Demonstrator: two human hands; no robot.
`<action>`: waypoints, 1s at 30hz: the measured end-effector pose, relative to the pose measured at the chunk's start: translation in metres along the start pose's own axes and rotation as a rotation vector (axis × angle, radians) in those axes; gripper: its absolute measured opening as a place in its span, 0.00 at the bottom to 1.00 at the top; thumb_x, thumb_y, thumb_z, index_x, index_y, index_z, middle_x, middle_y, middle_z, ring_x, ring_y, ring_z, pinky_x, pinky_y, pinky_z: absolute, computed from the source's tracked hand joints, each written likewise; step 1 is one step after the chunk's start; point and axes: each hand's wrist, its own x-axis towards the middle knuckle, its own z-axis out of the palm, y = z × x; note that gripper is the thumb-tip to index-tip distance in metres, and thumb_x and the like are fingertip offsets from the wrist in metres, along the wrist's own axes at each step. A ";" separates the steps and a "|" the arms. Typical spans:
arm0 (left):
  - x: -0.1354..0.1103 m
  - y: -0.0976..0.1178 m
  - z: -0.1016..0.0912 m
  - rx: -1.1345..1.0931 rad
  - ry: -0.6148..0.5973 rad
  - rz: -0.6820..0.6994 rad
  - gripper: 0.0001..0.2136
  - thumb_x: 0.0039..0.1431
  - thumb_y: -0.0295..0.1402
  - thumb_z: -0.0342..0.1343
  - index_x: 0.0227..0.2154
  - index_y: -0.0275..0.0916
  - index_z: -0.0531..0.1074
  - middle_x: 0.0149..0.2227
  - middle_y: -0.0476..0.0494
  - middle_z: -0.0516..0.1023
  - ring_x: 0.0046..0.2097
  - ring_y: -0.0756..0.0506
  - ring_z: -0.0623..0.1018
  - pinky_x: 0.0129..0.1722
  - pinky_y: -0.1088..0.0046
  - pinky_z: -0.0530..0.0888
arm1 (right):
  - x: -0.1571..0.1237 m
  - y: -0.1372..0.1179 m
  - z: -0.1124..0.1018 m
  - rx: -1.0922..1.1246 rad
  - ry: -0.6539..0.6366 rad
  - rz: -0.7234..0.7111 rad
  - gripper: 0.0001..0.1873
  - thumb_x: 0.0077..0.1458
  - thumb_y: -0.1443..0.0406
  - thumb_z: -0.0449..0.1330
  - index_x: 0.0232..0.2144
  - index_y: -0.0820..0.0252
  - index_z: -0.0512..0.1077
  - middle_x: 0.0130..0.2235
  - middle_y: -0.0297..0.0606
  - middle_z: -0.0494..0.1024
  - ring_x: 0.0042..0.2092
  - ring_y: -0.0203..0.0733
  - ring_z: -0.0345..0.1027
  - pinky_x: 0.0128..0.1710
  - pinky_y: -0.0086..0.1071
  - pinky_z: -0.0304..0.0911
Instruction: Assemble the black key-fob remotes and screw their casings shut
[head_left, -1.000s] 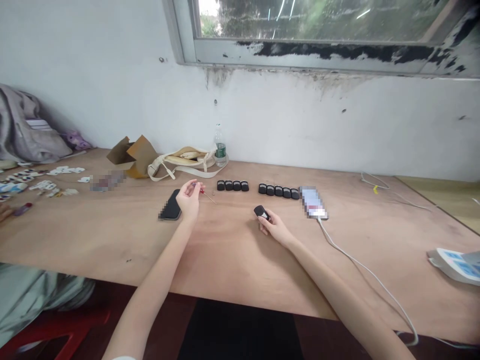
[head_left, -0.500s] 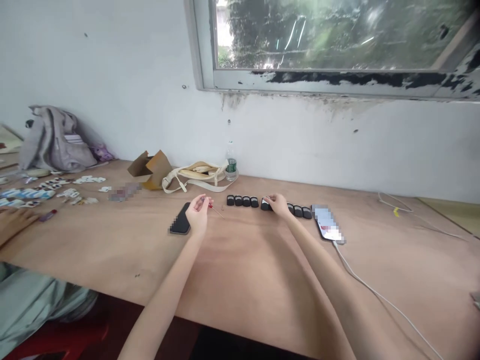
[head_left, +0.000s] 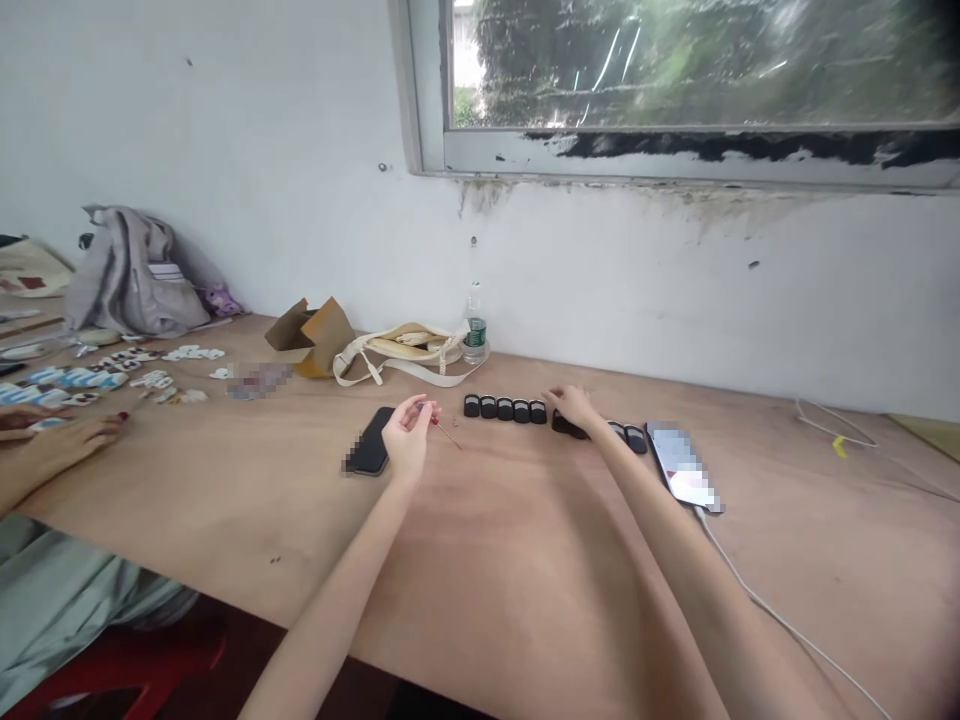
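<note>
My left hand is closed around a thin screwdriver with a red part at the fingers and a narrow metal shaft pointing down to the right. Small black rounded pieces with grey bands stand in a row across the table: a left group of several, and a right group partly behind my right arm. Between the groups, my right hand has its fingers closed at the top of a black piece; the fingertips are small and partly hidden.
A dark phone lies beside my left hand. Another phone, lit and on a white cable, lies right of the row. Behind are a cream bag, a water bottle and a cardboard box. A co-worker's hand rests far left.
The left group has gained one black piece. My right hand has moved from that piece to one farther right. My left hand still holds the screwdriver. The co-worker's hand reaches farther into view.
</note>
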 end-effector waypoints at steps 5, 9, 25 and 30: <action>-0.001 0.001 0.002 0.005 -0.008 -0.001 0.16 0.48 0.38 0.63 0.38 0.33 0.72 0.35 0.38 0.79 0.35 0.43 0.81 0.38 0.67 0.77 | -0.023 0.022 -0.021 0.185 -0.078 -0.199 0.19 0.36 0.59 0.70 0.35 0.57 0.78 0.36 0.37 0.81 0.41 0.50 0.73 0.45 0.39 0.63; -0.003 0.001 0.002 0.007 -0.011 -0.002 0.16 0.48 0.37 0.63 0.38 0.33 0.72 0.35 0.38 0.79 0.35 0.43 0.81 0.37 0.67 0.77 | -0.042 0.019 -0.025 0.309 -0.063 -0.233 0.25 0.30 0.64 0.72 0.38 0.54 0.77 0.40 0.37 0.80 0.44 0.52 0.72 0.49 0.44 0.63; 0.003 -0.008 -0.002 0.020 0.004 0.096 0.17 0.50 0.39 0.62 0.39 0.34 0.72 0.36 0.37 0.79 0.37 0.43 0.81 0.39 0.68 0.77 | -0.215 -0.029 0.032 0.964 -0.010 0.139 0.14 0.55 0.52 0.55 0.38 0.53 0.64 0.31 0.36 0.74 0.27 0.44 0.71 0.29 0.42 0.69; 0.006 -0.011 -0.004 0.012 0.004 0.106 0.17 0.49 0.39 0.62 0.39 0.33 0.72 0.35 0.37 0.79 0.37 0.43 0.81 0.39 0.68 0.77 | -0.229 -0.030 0.037 0.512 0.180 -0.040 0.12 0.60 0.54 0.48 0.34 0.53 0.66 0.37 0.41 0.73 0.41 0.49 0.66 0.42 0.45 0.64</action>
